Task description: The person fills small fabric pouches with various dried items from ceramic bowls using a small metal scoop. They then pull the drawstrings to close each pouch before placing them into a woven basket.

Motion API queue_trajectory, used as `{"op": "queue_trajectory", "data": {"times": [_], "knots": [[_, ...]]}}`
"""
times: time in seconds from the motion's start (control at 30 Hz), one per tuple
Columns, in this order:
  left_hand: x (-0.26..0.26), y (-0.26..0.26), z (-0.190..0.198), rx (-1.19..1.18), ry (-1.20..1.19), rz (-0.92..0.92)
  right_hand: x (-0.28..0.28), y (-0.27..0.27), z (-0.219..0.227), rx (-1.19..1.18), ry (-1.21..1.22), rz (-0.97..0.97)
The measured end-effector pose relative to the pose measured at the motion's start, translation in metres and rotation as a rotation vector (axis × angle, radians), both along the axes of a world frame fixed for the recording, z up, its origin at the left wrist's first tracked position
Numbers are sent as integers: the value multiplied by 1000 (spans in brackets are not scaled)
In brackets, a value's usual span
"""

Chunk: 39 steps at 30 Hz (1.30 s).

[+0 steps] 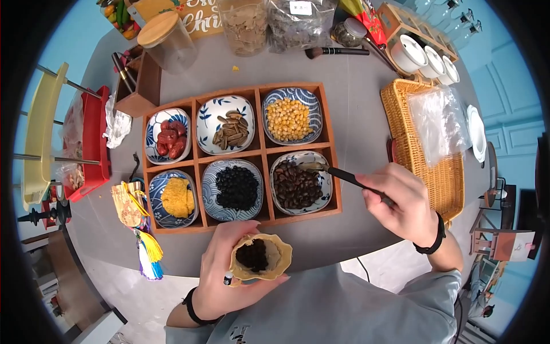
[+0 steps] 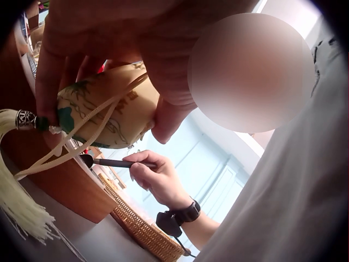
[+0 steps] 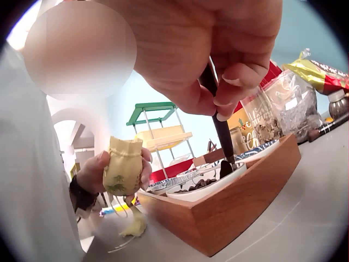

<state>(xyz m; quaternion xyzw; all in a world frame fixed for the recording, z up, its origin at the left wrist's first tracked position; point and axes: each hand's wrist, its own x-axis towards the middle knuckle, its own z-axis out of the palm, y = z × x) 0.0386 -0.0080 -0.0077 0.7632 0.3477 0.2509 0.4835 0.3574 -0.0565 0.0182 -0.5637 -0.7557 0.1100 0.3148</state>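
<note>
The left hand (image 1: 220, 281) grips a small yellow pouch (image 1: 279, 259), its mouth held open and upward with dark contents inside. In the left wrist view the pouch (image 2: 109, 109) shows a green print, cords and a pale tassel (image 2: 24, 191). Between thumb and fingers the right hand (image 1: 404, 203) pinches the dark handle of a spoon (image 1: 355, 180). The spoon's head rests among dark brown beans (image 1: 298, 189) in the lower right bowl of the wooden tray (image 1: 338, 198). From the right wrist view, the spoon (image 3: 222, 134) slants down over that bowl's rim.
Other bowls hold red dates (image 1: 172, 139), striped seeds (image 1: 232, 131), corn kernels (image 1: 288, 119), black beans (image 1: 236, 188) and a yellow heap (image 1: 178, 198). A wicker basket (image 1: 447, 183) stands right, a red rack tray (image 1: 96, 143) left. Jars, bags and a brush (image 1: 338, 51) lie behind.
</note>
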Motion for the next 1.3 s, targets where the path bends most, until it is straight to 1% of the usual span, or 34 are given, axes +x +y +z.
{"op": "queue_trajectory", "data": {"times": [0.1,0.2,0.23,0.37,0.47,0.67,0.77,0.8,0.97,1.07,1.1,1.13,1.23,1.27,1.3], "knots": [[-4,-4,-10,16,-26,-2,-4,-11,-3,-188,127,-130],[-13,-4,-15,19,-20,-42,-14,-19,-12,-429,398,-324],[-16,-3,-15,16,-16,-60,-17,-21,-17,-473,477,-355],[-25,4,-18,-58,-54,-106,-27,-20,-20,-542,721,-462],[-26,7,-18,-84,-83,-130,-27,-24,-22,-545,740,-515],[-26,3,-12,-70,-103,-114,-18,-29,-32,-422,787,-507],[-26,9,-10,68,-72,-162,-15,-28,-29,-375,803,-505],[-24,10,-9,48,-66,-154,-13,-29,-26,-370,809,-501],[-14,11,-8,-31,-73,-131,-7,-35,4,-357,809,-464],[-8,9,-11,-69,-94,-113,-11,-44,29,-300,776,-383],[-6,9,-10,-54,-89,-116,-13,-47,39,-306,733,-386],[-4,9,-8,-41,-86,-118,-18,-49,46,-305,745,-357],[3,9,-3,-29,-83,-128,-35,-52,63,-290,619,-260],[5,9,-2,-28,-83,-134,-33,-53,60,-197,423,-112],[7,10,-2,-37,-97,-133,-34,-49,61,-116,299,-5]]}}
